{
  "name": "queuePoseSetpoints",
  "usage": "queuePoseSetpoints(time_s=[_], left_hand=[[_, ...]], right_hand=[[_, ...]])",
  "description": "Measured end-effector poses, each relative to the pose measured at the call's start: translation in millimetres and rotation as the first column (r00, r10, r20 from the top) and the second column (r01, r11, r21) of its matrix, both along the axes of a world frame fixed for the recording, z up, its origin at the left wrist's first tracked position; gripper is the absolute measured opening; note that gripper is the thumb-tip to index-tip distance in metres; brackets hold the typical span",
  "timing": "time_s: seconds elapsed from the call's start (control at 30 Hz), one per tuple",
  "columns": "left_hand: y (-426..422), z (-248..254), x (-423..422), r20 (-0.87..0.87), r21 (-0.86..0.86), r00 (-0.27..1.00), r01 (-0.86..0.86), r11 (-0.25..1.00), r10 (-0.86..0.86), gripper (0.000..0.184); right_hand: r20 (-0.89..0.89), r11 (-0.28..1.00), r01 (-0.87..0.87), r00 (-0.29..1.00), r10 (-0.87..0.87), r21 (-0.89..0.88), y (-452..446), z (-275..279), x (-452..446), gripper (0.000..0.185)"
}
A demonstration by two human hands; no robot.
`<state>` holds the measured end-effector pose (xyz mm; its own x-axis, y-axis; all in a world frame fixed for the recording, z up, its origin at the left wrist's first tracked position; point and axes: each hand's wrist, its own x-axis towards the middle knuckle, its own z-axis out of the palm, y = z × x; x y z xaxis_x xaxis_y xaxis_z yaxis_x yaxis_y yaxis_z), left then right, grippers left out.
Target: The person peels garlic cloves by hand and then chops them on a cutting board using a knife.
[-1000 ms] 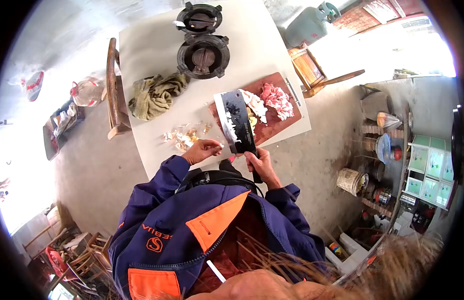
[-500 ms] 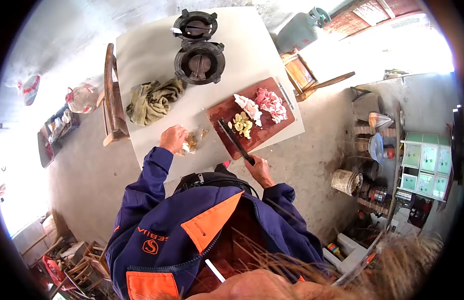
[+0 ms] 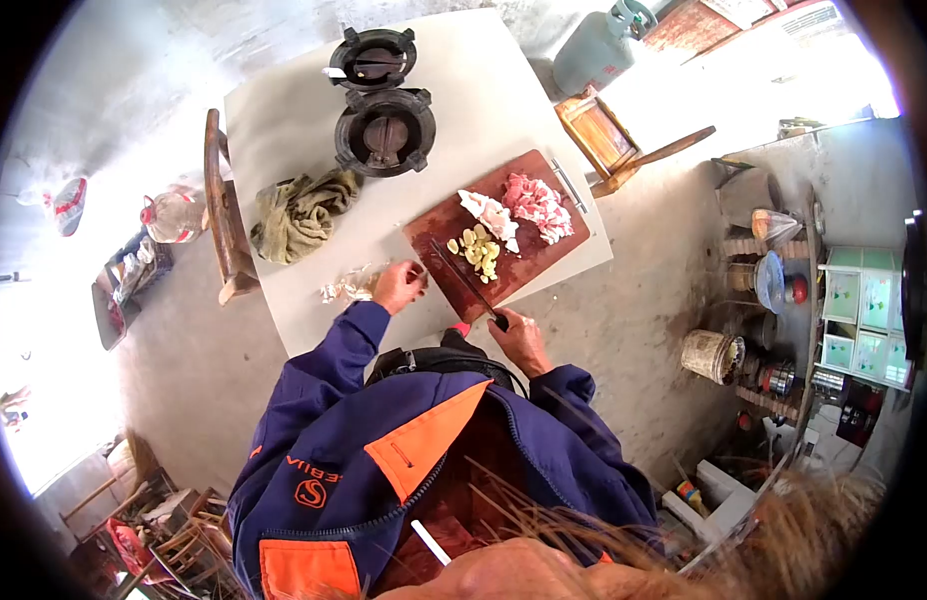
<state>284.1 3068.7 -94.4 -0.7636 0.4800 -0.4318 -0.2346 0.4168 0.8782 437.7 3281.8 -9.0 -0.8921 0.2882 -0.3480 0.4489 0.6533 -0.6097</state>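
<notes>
Holding cleaver [image 3: 462, 280], right hand [image 3: 522, 343]; left hand [image 3: 399, 287] between board [image 3: 524, 266] edge and peelings [image 3: 345, 286].

jacket [image 3: 339, 430] chest | orange lettering [image 3: 309, 467] "EBU", rest unclear | logo [image 3: 311, 493] "S" | gas cylinder [image 3: 596, 55]: red marking illegible

On and around the table [image 3: 284, 120]
Two black burners [image 3: 386, 137] and a crumpled green cloth [image 3: 302, 215] on it; wooden chairs [image 3: 222, 215] and a gas cylinder [image 3: 590, 62] beside it; a bucket [image 3: 708, 357] well apart.

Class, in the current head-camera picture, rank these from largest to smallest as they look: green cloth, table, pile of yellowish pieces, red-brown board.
1. Table
2. Red-brown board
3. Green cloth
4. Yellowish pieces
</notes>
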Motion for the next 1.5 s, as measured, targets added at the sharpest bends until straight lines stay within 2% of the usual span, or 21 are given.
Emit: queuePoseSetpoints(time_s=[0.3,0.37,0.43,0.47,0.5,0.57,0.63,0.67,0.77,0.8,0.87,0.93,0.97,1.03,1.07,1.1,1.17,1.23,1.33,1.43,1.5], left_hand=[[-31.5,-21.4,-1.9,-0.216,-0.012,0.976,0.000,1.000,-0.003,0.028],[-45.7,1.1,-6.6,-0.715,-0.543,0.599,-0.150,0.826,-0.362,0.026],[-63.0,-7.5,-14.1,-0.627,-0.621,0.648,-0.080,0.780,-0.433,0.021],[-77.8,-30.0,-28.0,-0.348,-0.377,0.917,0.054,0.925,-0.195,0.018],[-87.4,-43.2,-36.4,0.066,-0.067,0.997,0.040,0.997,-0.036,0.016],[-77.5,8.9,-35.2,-0.070,-0.286,0.995,-0.089,0.954,0.072,0.017],[-79.2,21.7,-35.4,-0.316,-0.580,0.906,0.051,0.813,-0.282,0.021],[-88.2,6.9,-41.1,-0.236,-0.384,0.957,0.070,0.921,-0.171,0.023],[-102.0,-38.1,-44.5,-0.193,-0.308,0.978,0.012,0.951,-0.074,0.023],[-93.3,-7.8,-38.1,-0.329,-0.614,0.911,-0.007,0.790,-0.248,0.024],[-101.4,-21.2,-53.5,-0.205,-0.435,0.976,-0.027,0.900,-0.070,0.023],[-101.6,-18.0,-51.2,0.296,-0.009,0.918,-0.275,0.961,0.265,0.021],[-104.9,-16.3,-43.7,0.303,-0.013,0.914,-0.280,0.960,0.270,0.021],[-107.8,-20.3,-48.1,-0.202,-0.567,0.954,0.072,0.821,-0.223,0.018],[-111.8,-28.8,-53.2,0.072,-0.306,0.997,0.027,0.952,-0.005,0.016],[-109.5,-23.0,-54.8,0.075,-0.305,0.997,0.036,0.952,-0.013,0.016],[-107.2,-1.5,-49.8,0.450,0.012,0.882,-0.160,0.987,0.138,0.014],[-110.1,-18.7,-53.0,0.302,-0.224,0.949,-0.016,0.974,0.085,0.015],[-110.7,-14.8,-47.1,0.414,0.104,0.888,-0.266,0.958,0.201,0.017],[-114.8,-38.1,-44.4,0.198,0.007,0.980,-0.018,1.000,0.016,0.019],[-106.9,-35.0,-39.4,0.318,0.052,0.947,-0.065,0.997,0.045,0.023]], right_hand=[[0.014,0.994,0.058,0.998,-0.057,-0.094,11.1,-9.4,6.2,0.032],[-0.012,0.995,0.058,0.998,-0.059,-0.086,10.9,-12.2,5.8,0.032],[-0.035,0.994,0.053,0.998,-0.056,-0.091,9.3,-19.1,7.9,0.032],[-0.022,0.997,0.040,0.999,-0.042,-0.070,8.8,-18.9,7.2,0.031],[-0.011,0.999,0.027,1.000,-0.027,-0.046,9.0,-18.3,5.3,0.031],[-0.019,0.997,0.015,1.000,-0.016,-0.078,6.7,-14.7,4.9,0.031],[-0.010,0.998,0.009,1.000,-0.010,-0.066,4.8,-11.3,1.8,0.032],[-0.012,0.998,0.007,1.000,-0.008,-0.067,3.1,-9.5,-1.2,0.032],[-0.028,0.999,0.002,1.000,-0.003,-0.052,-3.7,-2.6,-0.5,0.033],[-0.042,0.998,-0.002,0.999,-0.001,-0.059,-5.5,-1.1,0.1,0.033],[-0.069,0.998,-0.002,0.998,-0.003,-0.061,-5.0,-1.0,-8.0,0.034],[0.010,0.998,0.013,1.000,-0.012,-0.067,-8.7,0.1,-2.7,0.034],[0.018,0.998,0.008,1.000,-0.007,-0.069,-11.4,0.4,2.6,0.034],[-0.042,0.999,0.007,0.999,-0.009,-0.047,-11.5,0.8,-1.6,0.035],[-0.017,0.995,0.040,0.999,-0.041,-0.092,-11.7,1.5,-1.8,0.034],[-0.013,0.995,0.048,0.999,-0.049,-0.092,-12.1,0.9,-1.8,0.034],[0.043,0.995,0.058,0.998,-0.055,-0.078,-13.3,-0.9,1.1,0.035],[-0.007,0.997,0.046,0.999,-0.046,-0.067,-13.7,-3.2,0.5,0.035],[-0.042,0.995,0.047,0.998,-0.051,-0.088,-17.6,-2.7,2.9,0.034],[-0.046,0.995,0.033,0.998,-0.038,-0.093,-19.0,5.6,-2.1,0.033],[0.052,0.996,0.024,0.998,-0.020,-0.089,-20.7,13.7,-5.7,0.034]])
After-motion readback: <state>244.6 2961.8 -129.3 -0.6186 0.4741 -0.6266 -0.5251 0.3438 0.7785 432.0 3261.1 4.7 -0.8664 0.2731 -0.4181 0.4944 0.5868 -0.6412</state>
